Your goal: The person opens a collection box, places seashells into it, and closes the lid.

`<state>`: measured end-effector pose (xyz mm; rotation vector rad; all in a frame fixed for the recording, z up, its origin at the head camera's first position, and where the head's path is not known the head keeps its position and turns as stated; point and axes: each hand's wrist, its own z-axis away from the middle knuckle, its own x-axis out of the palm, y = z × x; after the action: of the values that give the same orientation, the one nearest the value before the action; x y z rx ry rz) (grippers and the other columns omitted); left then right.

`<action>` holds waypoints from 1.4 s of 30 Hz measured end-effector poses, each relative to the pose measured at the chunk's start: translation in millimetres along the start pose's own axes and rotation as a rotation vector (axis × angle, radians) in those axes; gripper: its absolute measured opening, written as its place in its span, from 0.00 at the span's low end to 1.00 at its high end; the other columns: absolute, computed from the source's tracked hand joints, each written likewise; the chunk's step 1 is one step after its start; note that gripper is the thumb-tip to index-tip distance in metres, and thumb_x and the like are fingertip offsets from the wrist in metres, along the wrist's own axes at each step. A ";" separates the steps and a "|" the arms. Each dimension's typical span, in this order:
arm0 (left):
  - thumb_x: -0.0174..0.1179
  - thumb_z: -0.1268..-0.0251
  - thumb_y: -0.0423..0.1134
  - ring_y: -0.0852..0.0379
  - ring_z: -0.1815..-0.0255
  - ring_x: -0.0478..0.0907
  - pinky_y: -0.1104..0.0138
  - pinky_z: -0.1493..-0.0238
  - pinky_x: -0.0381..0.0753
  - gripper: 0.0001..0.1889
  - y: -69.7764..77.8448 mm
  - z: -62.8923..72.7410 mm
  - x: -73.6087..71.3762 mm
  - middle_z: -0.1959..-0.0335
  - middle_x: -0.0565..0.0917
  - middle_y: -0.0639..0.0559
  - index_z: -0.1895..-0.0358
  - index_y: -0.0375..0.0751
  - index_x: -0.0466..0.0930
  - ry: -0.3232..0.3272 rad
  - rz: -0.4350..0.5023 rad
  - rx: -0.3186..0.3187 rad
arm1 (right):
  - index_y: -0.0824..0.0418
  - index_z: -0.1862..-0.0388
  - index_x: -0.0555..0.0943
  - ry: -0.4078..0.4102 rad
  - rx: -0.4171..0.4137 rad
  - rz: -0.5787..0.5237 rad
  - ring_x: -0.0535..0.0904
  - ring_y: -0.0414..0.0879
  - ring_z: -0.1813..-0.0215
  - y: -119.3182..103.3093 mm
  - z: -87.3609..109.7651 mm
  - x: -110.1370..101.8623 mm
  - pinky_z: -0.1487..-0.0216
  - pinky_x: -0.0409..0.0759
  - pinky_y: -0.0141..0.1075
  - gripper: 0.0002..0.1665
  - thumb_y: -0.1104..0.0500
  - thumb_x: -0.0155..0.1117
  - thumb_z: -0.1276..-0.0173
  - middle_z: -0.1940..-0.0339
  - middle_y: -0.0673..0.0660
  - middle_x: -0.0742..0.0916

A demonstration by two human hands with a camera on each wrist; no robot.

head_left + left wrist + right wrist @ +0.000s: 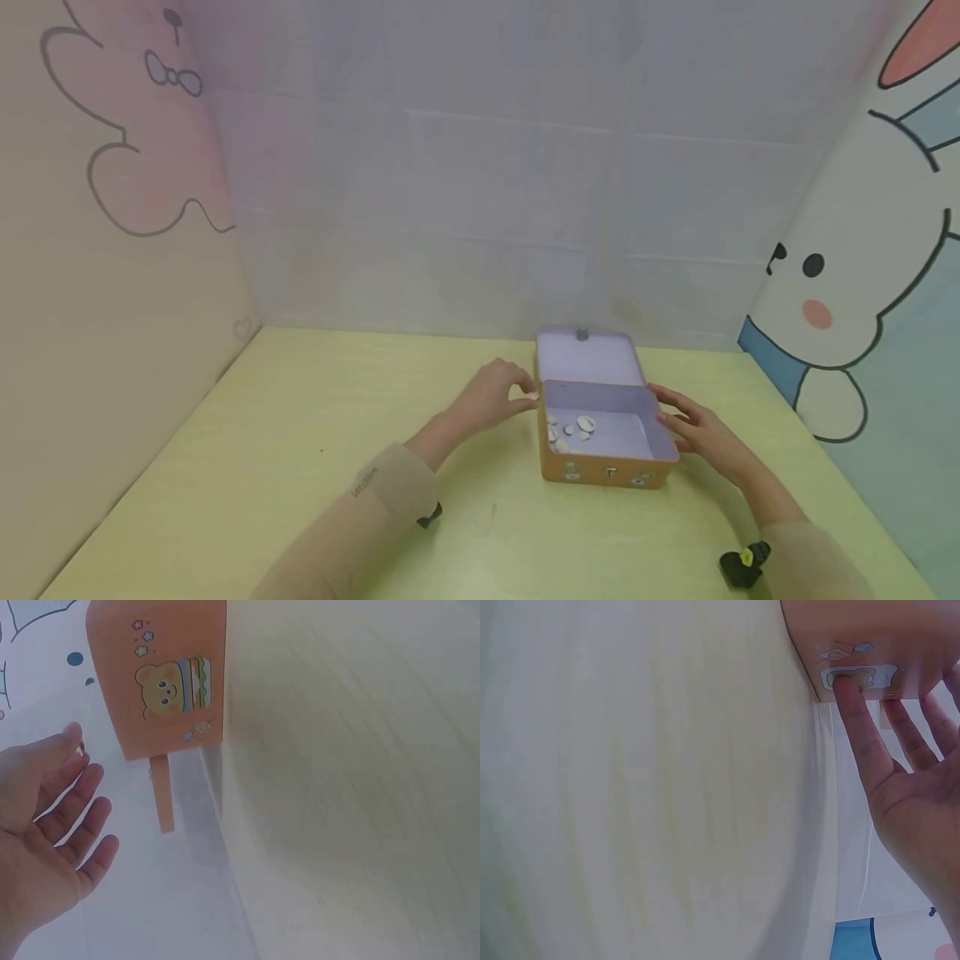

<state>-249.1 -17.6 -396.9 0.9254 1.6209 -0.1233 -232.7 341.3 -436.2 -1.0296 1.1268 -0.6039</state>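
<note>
An orange tin box (609, 472) with a lilac inside stands on the table, its hinged lid (587, 357) tipped back. Several small white seashells (586, 424) lie on the box floor, mostly toward its left side. Just outside the left wall, my left hand (491, 397) pinches a small whitish shell (534, 395) between thumb and index finger. The left wrist view shows that hand (52, 802) beside the box's bear-printed side (161, 686), its other fingers loosely bent. My right hand (701, 433) rests on the right wall, the thumb lying against the printed side (874, 664) in the right wrist view.
The pale yellow table (300, 433) meets a light sheet (450, 208) hung behind it. Panels with cartoon figures, one a white rabbit (862, 283), border it on both sides. Dark straps with small devices (742, 567) sit at the wrists.
</note>
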 end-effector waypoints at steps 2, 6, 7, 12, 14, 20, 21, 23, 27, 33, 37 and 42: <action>0.66 0.42 0.44 0.56 0.57 0.78 0.64 0.46 0.72 0.11 5.3 0.1 2.3 0.62 0.86 0.56 0.60 0.43 0.84 0.023 0.021 -0.004 | 0.53 0.24 0.52 0.001 0.007 0.003 0.52 0.71 0.29 -0.2 0.1 0.0 0.49 0.78 0.55 0.34 0.51 0.48 0.25 0.24 0.64 0.53; 0.67 0.43 0.45 0.54 0.57 0.78 0.64 0.48 0.73 0.10 16.1 0.2 8.0 0.64 0.85 0.57 0.61 0.44 0.85 0.049 0.056 -0.031 | 0.53 0.24 0.52 0.004 0.013 0.009 0.52 0.71 0.29 -1.0 0.6 0.0 0.48 0.78 0.55 0.34 0.51 0.48 0.25 0.24 0.64 0.53; 0.67 0.43 0.45 0.53 0.57 0.78 0.64 0.48 0.73 0.10 18.6 0.1 9.5 0.64 0.85 0.57 0.62 0.44 0.85 0.051 0.064 -0.034 | 0.53 0.24 0.52 0.005 0.014 0.011 0.52 0.71 0.29 -1.1 0.8 0.0 0.48 0.78 0.55 0.34 0.51 0.48 0.25 0.24 0.64 0.53; 0.67 0.44 0.46 0.56 0.58 0.78 0.66 0.48 0.72 0.10 28.0 -3.4 17.6 0.66 0.84 0.60 0.62 0.46 0.85 0.025 0.061 -0.040 | 0.53 0.24 0.52 0.003 0.012 0.013 0.53 0.71 0.29 -1.6 1.1 0.3 0.48 0.77 0.56 0.34 0.51 0.48 0.25 0.24 0.64 0.53; 0.68 0.45 0.47 0.58 0.60 0.77 0.68 0.51 0.72 0.10 30.8 -6.4 21.2 0.67 0.84 0.61 0.62 0.47 0.85 0.016 0.027 -0.033 | 0.53 0.24 0.52 0.002 0.010 0.012 0.53 0.71 0.29 -1.4 0.7 0.1 0.48 0.78 0.56 0.34 0.51 0.48 0.25 0.24 0.64 0.53; 0.69 0.47 0.46 0.61 0.61 0.76 0.67 0.52 0.72 0.10 37.7 -12.2 27.8 0.66 0.85 0.60 0.62 0.48 0.85 0.010 -0.029 -0.011 | 0.53 0.24 0.52 0.003 0.004 0.008 0.53 0.71 0.29 -0.9 0.7 -0.5 0.48 0.78 0.55 0.34 0.52 0.48 0.25 0.24 0.64 0.53; 0.69 0.46 0.46 0.61 0.60 0.76 0.66 0.51 0.72 0.10 38.2 -12.2 28.7 0.65 0.86 0.60 0.62 0.48 0.85 0.007 -0.027 -0.008 | 0.53 0.24 0.52 0.002 0.002 0.009 0.53 0.71 0.29 -0.8 1.0 -0.4 0.48 0.77 0.56 0.34 0.52 0.48 0.25 0.24 0.64 0.53; 0.68 0.46 0.46 0.60 0.58 0.75 0.65 0.51 0.72 0.10 38.7 -12.4 30.7 0.63 0.85 0.60 0.61 0.49 0.85 0.005 -0.031 -0.004 | 0.54 0.24 0.52 0.002 -0.004 0.008 0.53 0.71 0.29 -0.6 1.5 -0.2 0.48 0.77 0.56 0.33 0.53 0.48 0.25 0.24 0.64 0.54; 0.68 0.46 0.47 0.59 0.55 0.75 0.64 0.50 0.72 0.12 38.4 -12.9 33.8 0.61 0.85 0.60 0.59 0.49 0.85 0.013 -0.051 -0.002 | 0.55 0.25 0.53 0.005 -0.016 0.004 0.54 0.71 0.29 0.6 1.4 -0.1 0.49 0.78 0.55 0.33 0.54 0.48 0.25 0.24 0.65 0.54; 0.69 0.46 0.45 0.57 0.55 0.74 0.65 0.49 0.73 0.14 36.0 -10.5 31.6 0.58 0.84 0.57 0.57 0.48 0.84 0.061 -0.026 -0.040 | 0.54 0.25 0.53 0.013 -0.009 0.011 0.54 0.71 0.29 1.9 1.0 0.6 0.50 0.79 0.54 0.33 0.53 0.48 0.25 0.24 0.65 0.54; 0.67 0.44 0.45 0.56 0.49 0.74 0.64 0.45 0.73 0.16 30.7 -6.2 29.5 0.53 0.83 0.55 0.53 0.47 0.82 0.100 0.027 -0.075 | 0.54 0.25 0.53 0.008 -0.010 0.003 0.54 0.71 0.29 2.1 0.7 0.6 0.50 0.79 0.54 0.33 0.53 0.48 0.25 0.24 0.64 0.54; 0.67 0.44 0.45 0.54 0.43 0.72 0.63 0.40 0.71 0.19 22.2 0.5 32.3 0.45 0.78 0.51 0.49 0.46 0.79 0.139 0.089 -0.121 | 0.56 0.25 0.53 0.004 -0.016 -0.002 0.55 0.70 0.30 0.2 -0.2 0.1 0.51 0.80 0.52 0.33 0.53 0.49 0.25 0.25 0.65 0.55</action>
<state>-234.3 13.1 -416.3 0.9271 1.6920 0.1018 -232.9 341.2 -436.4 -1.0433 1.1358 -0.5995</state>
